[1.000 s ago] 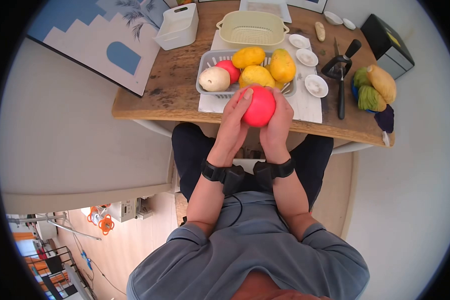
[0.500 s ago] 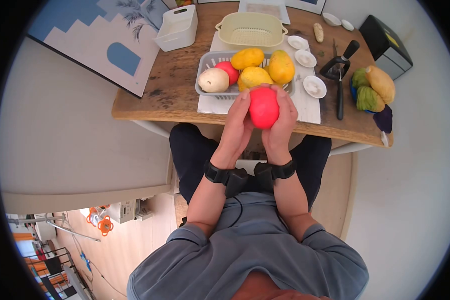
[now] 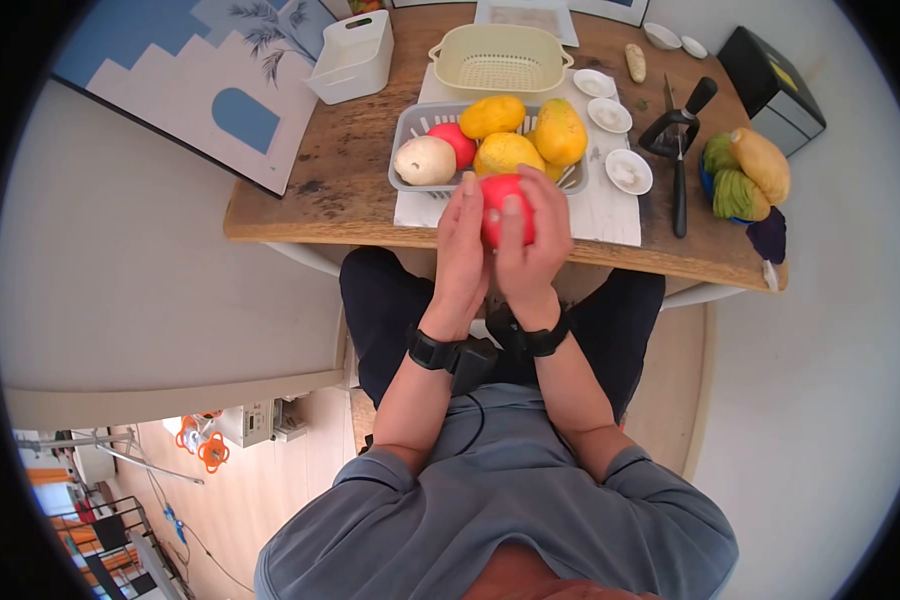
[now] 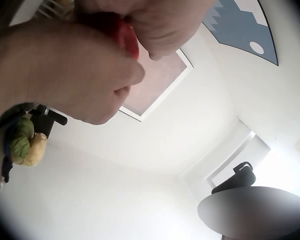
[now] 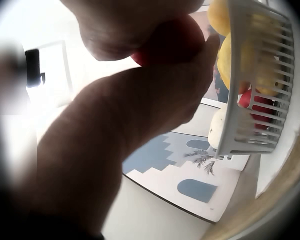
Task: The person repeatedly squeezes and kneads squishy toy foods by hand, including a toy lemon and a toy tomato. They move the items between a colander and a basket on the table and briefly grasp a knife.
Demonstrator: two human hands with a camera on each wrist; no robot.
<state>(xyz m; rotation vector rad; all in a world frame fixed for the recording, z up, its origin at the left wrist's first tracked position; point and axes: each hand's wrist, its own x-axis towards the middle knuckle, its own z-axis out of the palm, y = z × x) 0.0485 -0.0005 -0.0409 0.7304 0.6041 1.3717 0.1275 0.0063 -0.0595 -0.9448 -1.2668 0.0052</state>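
Note:
Between my two hands, in front of the table edge, sits a smooth red ball (image 3: 502, 208). My left hand (image 3: 460, 245) cups it from the left with the fingers pointing forward. From the right and above, my right hand (image 3: 536, 240) lays its fingers across the ball and covers part of it. In both wrist views the ball shows only partly between the hands. Just beyond stands a grey slotted basket (image 3: 402, 135) with several yellow mango-like fruits (image 3: 562, 133), another red ball (image 3: 455, 143) and a cream-coloured round piece (image 3: 425, 161).
A cream colander (image 3: 502, 65) and a white bin (image 3: 354, 62) stand behind. Several small white dishes (image 3: 629, 172) line the right of a white sheet (image 3: 420, 212). Farther right lie a black-handled knife (image 3: 680, 195) and a blue bowl of green and tan gourds (image 3: 738, 190).
My right hand has turned and come over the ball, so its fingers cross the top. The ball has moved slightly left and more of it is covered. The left hand has barely shifted.

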